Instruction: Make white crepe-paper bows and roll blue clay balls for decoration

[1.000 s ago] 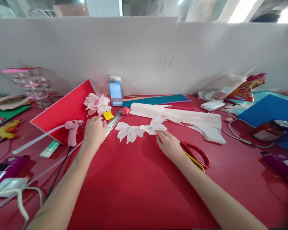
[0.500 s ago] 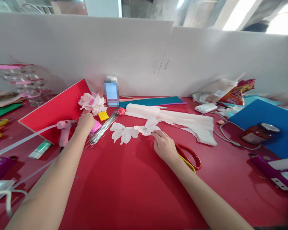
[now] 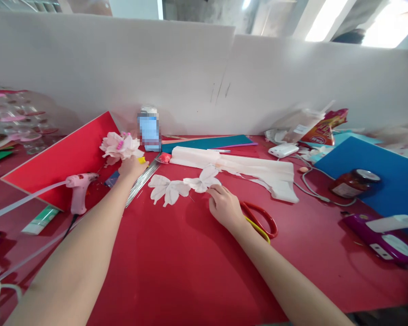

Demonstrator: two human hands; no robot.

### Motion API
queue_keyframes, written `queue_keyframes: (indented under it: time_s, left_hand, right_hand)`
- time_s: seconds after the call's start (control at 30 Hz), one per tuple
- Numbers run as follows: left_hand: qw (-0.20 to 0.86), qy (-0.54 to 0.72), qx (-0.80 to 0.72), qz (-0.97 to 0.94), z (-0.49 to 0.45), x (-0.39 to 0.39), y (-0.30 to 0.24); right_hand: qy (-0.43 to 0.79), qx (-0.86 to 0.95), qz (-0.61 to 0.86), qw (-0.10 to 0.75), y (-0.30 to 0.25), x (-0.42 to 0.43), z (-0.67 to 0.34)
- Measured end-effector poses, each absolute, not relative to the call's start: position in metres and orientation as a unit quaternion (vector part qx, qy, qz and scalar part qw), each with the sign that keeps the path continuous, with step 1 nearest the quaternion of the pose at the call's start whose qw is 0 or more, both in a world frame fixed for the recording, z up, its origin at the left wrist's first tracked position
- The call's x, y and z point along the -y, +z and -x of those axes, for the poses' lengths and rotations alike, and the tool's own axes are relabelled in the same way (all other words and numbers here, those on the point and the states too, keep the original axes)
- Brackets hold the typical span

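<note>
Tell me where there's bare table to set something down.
The widest bare stretch of red tabletop lies between the forearms, nearer than the white petals. Another runs from the red handle to the purple power strip. It's crowded around the left hand: flower, wires, glue gun.

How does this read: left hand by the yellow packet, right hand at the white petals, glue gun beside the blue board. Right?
No, wrong board: the head view shows the glue gun beside the red board. The left hand is by the yellow packet, the right hand at the white petals.
</note>
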State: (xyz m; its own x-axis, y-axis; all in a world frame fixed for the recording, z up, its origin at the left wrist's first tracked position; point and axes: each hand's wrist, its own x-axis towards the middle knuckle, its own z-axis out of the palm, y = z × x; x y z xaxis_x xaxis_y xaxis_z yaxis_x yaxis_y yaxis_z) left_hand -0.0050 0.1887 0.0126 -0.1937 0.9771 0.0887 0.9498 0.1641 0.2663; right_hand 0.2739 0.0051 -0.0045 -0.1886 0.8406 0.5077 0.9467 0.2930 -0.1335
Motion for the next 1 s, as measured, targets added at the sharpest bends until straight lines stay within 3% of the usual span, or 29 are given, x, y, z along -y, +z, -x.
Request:
queue_keyframes:
  time_s: [0.3, 0.4, 0.47, 0.53, 0.6, 0.67, 0.77, 0.87, 1.0]
  left_hand:
    - [-0.032, 0.203, -0.722, -0.66, -0.012, -0.171, 0.034]
    - [-0.094, 0.318, -0.635, -0.698, -0.02, -0.127, 0.041]
    - [-0.06, 0.366, -0.54, -0.755, -0.027, -0.084, 0.039]
    - [-0.011, 0.386, -0.45, -0.805, -0.034, -0.041, 0.036]
    - [0.058, 0.35, -0.375, -0.856, -0.039, -0.009, 0.034]
    - [0.126, 0.286, -0.328, -0.892, -0.039, 0.0, 0.037]
    - [0.13, 0.236, -0.313, -0.911, -0.03, -0.036, 0.045]
    - [-0.05, 0.236, -0.452, -0.859, -0.019, -0.105, 0.045]
    - [-0.097, 0.169, -0.463, -0.865, -0.021, -0.169, 0.027]
  right_hand:
    - [-0.1, 0.762, 0.576, 0.278, -0.003, -0.005, -0.275]
    - [-0.081, 0.757, 0.561, 0.326, 0.0, -0.002, -0.273]
    - [-0.003, 0.745, 0.539, 0.392, 0.002, 0.002, -0.266]
    - [0.152, 0.72, 0.503, 0.453, 0.004, 0.009, -0.256]
    - [0.318, 0.692, 0.457, 0.46, 0.005, 0.016, -0.245]
    - [0.408, 0.679, 0.433, 0.431, 0.006, 0.02, -0.238]
    - [0.404, 0.662, 0.476, 0.414, 0.005, 0.019, -0.236]
    - [0.386, 0.622, 0.518, 0.443, 0.0, 0.011, -0.239]
    - [0.383, 0.604, 0.525, 0.462, -0.007, 0.003, -0.242]
